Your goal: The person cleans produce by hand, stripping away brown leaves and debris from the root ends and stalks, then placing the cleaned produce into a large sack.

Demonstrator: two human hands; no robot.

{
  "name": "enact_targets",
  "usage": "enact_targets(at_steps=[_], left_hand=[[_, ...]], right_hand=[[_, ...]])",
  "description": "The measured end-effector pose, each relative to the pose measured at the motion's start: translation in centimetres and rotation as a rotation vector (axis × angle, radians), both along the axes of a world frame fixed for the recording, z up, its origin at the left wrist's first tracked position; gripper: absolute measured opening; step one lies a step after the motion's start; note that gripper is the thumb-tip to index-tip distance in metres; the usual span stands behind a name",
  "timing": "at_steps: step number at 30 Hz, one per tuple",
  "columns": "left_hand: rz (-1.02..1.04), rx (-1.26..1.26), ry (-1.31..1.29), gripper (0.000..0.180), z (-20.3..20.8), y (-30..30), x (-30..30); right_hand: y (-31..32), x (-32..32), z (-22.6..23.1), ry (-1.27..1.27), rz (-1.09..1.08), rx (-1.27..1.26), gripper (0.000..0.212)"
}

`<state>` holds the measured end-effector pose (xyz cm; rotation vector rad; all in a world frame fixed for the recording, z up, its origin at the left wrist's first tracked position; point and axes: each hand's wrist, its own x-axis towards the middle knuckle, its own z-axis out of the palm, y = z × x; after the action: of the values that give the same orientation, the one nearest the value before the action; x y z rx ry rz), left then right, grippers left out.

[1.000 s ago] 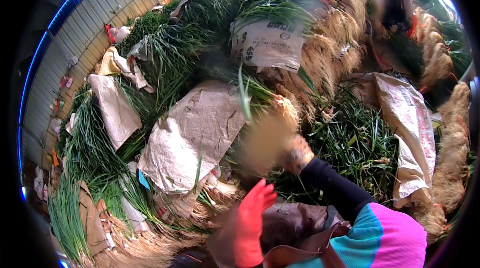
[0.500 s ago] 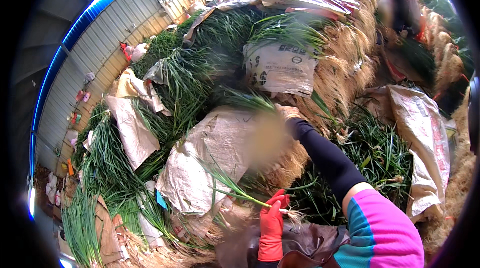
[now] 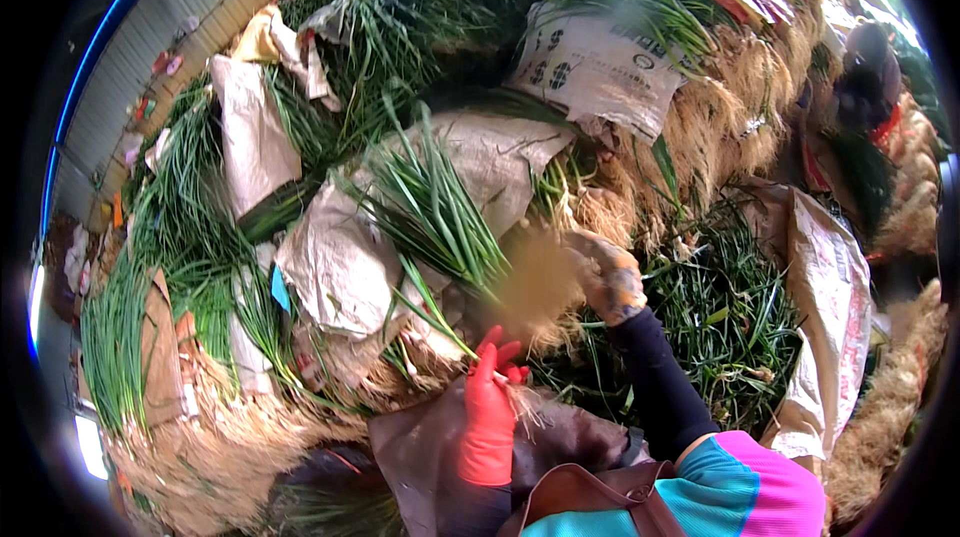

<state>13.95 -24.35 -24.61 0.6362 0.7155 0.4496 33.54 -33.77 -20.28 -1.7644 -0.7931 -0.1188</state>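
My left hand, in a red rubber glove, grips a single scallion near its root end. Pale roots dangle below the fingers, and the green leaf points up and left. My right hand, in a soiled grey and yellow glove, is closed at the lower end of a thick bunch of scallions. A blurred patch covers where the bunch meets the fingers. The bunch's leaves fan up and left over a pale woven sack.
Heaped scallions lie at the left, roots outward. A printed sack lies on a root-fringed stack farther back. Loose dark-green leaves fill the right, beside another sack. A brown apron covers my lap.
My right hand has drawn back toward me from the far pile, bringing the bunch of scallions. My left hand has shifted left, still holding its scallion. The view has turned too.
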Motion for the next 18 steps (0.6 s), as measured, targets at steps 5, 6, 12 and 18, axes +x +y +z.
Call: enact_targets(at_steps=[5,6,12,18], left_hand=[[0.046,-0.162,-0.220,0.034,2.2,-0.2,-2.2],[0.006,-0.150,-0.245,0.034,2.4,-0.6,-2.6],[-0.275,0.003,-0.040,0.039,3.1,-4.9,-5.1],[-0.170,0.129,-0.065,0.037,2.8,-6.5,-9.9]], right_hand=[[-2.6,-4.7,-1.4,0.577,0.399,-0.106,0.027],[-2.2,-5.3,-2.7,0.678,0.503,-0.086,0.031],[3.6,-10.5,-7.4,1.152,0.957,-0.092,0.044],[1.8,-11.8,-7.5,0.547,1.009,-0.358,0.052]])
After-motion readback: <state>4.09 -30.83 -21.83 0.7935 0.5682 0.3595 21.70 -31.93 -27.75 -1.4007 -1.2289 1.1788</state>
